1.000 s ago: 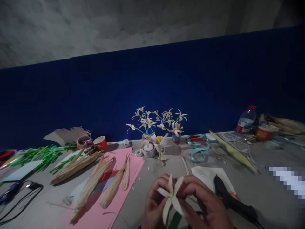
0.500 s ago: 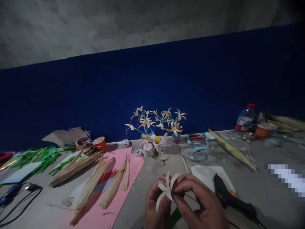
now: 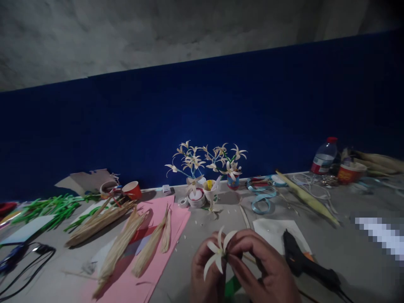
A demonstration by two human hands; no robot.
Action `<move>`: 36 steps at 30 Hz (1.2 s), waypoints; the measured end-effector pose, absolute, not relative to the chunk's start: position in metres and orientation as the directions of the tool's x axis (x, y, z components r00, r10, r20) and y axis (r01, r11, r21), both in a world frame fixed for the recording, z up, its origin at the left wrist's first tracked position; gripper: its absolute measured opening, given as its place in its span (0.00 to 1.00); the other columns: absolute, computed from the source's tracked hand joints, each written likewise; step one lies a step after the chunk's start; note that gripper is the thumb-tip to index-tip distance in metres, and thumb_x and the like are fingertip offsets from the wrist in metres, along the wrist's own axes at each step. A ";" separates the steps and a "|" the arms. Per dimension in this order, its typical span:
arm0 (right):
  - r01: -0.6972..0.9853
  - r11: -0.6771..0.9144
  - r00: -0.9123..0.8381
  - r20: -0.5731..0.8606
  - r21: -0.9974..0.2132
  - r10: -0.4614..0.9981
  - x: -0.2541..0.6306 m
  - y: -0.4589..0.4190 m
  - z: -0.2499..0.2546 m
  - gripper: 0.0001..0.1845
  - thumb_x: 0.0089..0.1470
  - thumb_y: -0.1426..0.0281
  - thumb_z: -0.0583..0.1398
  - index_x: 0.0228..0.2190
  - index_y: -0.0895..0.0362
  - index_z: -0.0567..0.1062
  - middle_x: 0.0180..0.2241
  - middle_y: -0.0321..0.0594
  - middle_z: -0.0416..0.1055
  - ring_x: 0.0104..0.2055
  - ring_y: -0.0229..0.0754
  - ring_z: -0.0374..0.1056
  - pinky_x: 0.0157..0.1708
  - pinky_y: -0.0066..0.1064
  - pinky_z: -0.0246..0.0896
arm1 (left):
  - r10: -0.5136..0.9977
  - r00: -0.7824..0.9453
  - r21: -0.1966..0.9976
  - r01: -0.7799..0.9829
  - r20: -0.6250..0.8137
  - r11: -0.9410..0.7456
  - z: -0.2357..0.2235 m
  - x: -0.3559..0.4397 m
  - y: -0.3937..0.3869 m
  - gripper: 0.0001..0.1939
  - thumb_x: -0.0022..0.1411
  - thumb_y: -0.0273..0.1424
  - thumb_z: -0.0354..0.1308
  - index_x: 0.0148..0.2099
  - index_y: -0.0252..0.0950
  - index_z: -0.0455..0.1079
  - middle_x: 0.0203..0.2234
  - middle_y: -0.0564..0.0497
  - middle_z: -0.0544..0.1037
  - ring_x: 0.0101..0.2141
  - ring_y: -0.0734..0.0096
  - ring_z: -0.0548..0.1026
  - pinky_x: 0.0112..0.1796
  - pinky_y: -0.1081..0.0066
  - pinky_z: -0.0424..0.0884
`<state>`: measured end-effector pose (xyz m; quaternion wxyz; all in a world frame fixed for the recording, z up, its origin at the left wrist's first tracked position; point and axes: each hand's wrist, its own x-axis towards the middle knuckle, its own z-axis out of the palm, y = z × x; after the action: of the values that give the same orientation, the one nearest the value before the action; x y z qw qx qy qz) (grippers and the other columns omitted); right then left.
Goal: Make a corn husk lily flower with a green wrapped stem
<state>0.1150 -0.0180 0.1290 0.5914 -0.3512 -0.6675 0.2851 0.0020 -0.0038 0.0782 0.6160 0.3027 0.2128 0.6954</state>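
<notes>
Between my two hands is a pale handmade flower (image 3: 219, 251) with several narrow curling petals. My left hand (image 3: 205, 269) closes on it from the left, its fingers curled behind the petals. From the right, the thumb and forefinger of my right hand (image 3: 263, 265) pinch at the flower's base. A bit of green (image 3: 232, 287) shows below, between the hands; what it belongs to is hidden. To the right of my right hand, a black glue gun (image 3: 307, 263) lies on a white sheet (image 3: 280, 230).
Finished flowers (image 3: 193, 162) stand in small cups at the back. Dried husks (image 3: 123, 248) lie on pink paper (image 3: 168, 244) at left, near green stems (image 3: 53, 208). Blue ribbon (image 3: 261, 205), a yellowish husk (image 3: 311, 202) and a bottle (image 3: 325, 156) sit at right.
The flower has turned slightly in my fingers and moved a little left, its petals now facing me more. Slightly more green shows beneath. Both hands keep their hold.
</notes>
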 end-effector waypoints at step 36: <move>-0.033 0.386 0.068 0.383 -0.922 0.921 0.099 -0.011 0.109 0.08 0.57 0.64 0.60 0.30 0.55 0.75 0.32 0.39 0.74 0.35 0.42 0.72 0.35 0.26 0.66 | 0.982 -0.184 0.694 -0.713 -0.042 -0.104 0.102 0.002 -0.013 0.16 0.38 0.37 0.76 0.30 0.36 0.80 0.24 0.51 0.82 0.29 0.73 0.78 0.33 0.80 0.73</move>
<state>0.0985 -0.0110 0.1085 0.6147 -0.3953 -0.5615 0.3881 0.0024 -0.0125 0.1015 0.5981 0.2240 0.3004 0.7084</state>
